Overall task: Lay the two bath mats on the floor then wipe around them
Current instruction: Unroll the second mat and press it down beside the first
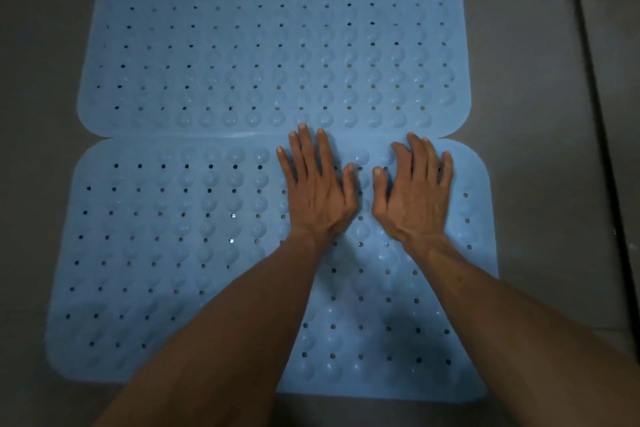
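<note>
Two light blue perforated bath mats lie flat on the floor, long edges touching. The far mat [270, 38] fills the upper half of the view. The near mat [166, 253] lies below it, its top edge slightly overlapping the far one. My left hand [318, 187] and my right hand [414, 192] rest palm down, fingers spread, on the near mat close to the seam. The left fingertips reach the seam. Neither hand holds anything. My forearms cover part of the near mat.
Grey tiled floor [540, 114] surrounds the mats. A dark grout line or step edge [599, 107] runs top to bottom on the right. No cloth or wiper is in view.
</note>
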Available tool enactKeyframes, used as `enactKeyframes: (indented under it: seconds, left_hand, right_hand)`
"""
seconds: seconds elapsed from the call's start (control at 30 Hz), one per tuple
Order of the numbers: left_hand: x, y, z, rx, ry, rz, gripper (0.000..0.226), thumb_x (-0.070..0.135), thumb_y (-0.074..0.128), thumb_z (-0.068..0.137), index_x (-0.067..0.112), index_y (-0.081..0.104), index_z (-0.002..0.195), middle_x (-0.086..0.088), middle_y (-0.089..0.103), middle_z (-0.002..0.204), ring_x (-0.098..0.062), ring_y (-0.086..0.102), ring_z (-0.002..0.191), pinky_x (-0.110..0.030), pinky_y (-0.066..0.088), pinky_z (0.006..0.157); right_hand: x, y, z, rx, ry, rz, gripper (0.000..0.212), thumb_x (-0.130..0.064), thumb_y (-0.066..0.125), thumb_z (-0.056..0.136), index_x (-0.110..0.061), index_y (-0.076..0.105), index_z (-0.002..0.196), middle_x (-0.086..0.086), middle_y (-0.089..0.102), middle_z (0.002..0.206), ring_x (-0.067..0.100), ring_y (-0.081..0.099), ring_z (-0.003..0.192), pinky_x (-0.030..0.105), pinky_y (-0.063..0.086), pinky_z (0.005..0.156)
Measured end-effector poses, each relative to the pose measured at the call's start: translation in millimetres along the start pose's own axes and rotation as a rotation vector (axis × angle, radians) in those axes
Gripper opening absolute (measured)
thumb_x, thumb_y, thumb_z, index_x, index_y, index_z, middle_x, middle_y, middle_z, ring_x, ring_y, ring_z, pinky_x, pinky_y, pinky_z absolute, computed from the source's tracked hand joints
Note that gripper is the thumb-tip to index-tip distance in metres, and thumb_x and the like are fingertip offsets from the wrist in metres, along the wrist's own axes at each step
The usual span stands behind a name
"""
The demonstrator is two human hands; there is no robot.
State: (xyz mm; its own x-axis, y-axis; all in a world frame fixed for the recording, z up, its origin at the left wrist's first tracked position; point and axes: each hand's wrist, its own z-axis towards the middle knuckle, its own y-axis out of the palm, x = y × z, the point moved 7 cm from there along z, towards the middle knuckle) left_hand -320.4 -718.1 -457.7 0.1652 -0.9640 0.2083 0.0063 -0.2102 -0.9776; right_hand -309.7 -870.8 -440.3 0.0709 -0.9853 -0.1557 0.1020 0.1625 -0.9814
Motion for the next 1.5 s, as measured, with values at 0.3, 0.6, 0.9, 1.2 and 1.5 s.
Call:
enactKeyframes:
  seconds: [0.3,0.6,0.9,1.2,1.5]
  left_hand:
    - [3.0,2.5,-0.7,-0.038,0.023,-0.036,0.067,0.045,0.018,0.1,0.004,0.013,0.153,-0.02,0.003,0.161,-0.031,-0.004,0.15,-0.054,-0.001,0.12]
    - [-18.6,-16.6,-9.4,-0.076,0.015,-0.655,0.068,0.048,0.035,0.098,0.007,0.023,0.151,-0.011,0.014,0.161,-0.023,0.003,0.15,-0.041,-0.002,0.123]
    - [-140.9,-42.5,-121.8,0.022,0.074,-0.287,0.061,0.038,0.032,0.101,0.004,0.023,0.151,-0.016,0.012,0.161,-0.028,0.003,0.15,-0.036,-0.007,0.122]
    - [-161.7,-28.5,-155.0,0.041,0.044,-0.234,0.06,0.037,0.034,0.101,-0.001,0.03,0.148,-0.022,0.019,0.158,-0.033,0.012,0.149,-0.048,0.01,0.122]
    - [-161.2,-23.2,-152.2,0.019,0.009,-0.099,0.065,0.039,0.03,0.1,0.0,0.022,0.151,-0.022,0.01,0.16,-0.033,0.004,0.15,-0.051,0.009,0.121]
  right_hand:
    - [4.0,6.2,-0.2,-0.047,0.006,0.026,0.053,-0.047,0.038,0.097,-0.014,0.047,0.138,0.011,0.038,0.153,0.028,0.028,0.146,0.055,0.016,0.12]
    - [5.3,0.8,-3.2,0.034,0.032,0.103,0.047,-0.044,0.039,0.097,-0.019,0.051,0.136,0.004,0.04,0.152,0.023,0.033,0.143,0.05,0.017,0.121]
    - [-25.4,-5.2,-19.0,-0.225,0.074,-0.154,0.07,-0.05,0.013,0.1,-0.007,0.027,0.153,0.017,0.024,0.161,0.031,0.011,0.152,0.053,0.004,0.123]
    - [-150.2,14.8,-158.3,-0.188,-0.044,0.071,0.058,-0.043,0.027,0.102,-0.016,0.031,0.153,0.008,0.016,0.165,0.023,0.007,0.154,0.047,0.006,0.125]
    - [-145.2,23.4,-158.4,-0.159,0.025,0.102,0.056,-0.044,0.027,0.103,-0.015,0.036,0.151,0.005,0.022,0.164,0.019,0.014,0.153,0.045,0.011,0.125]
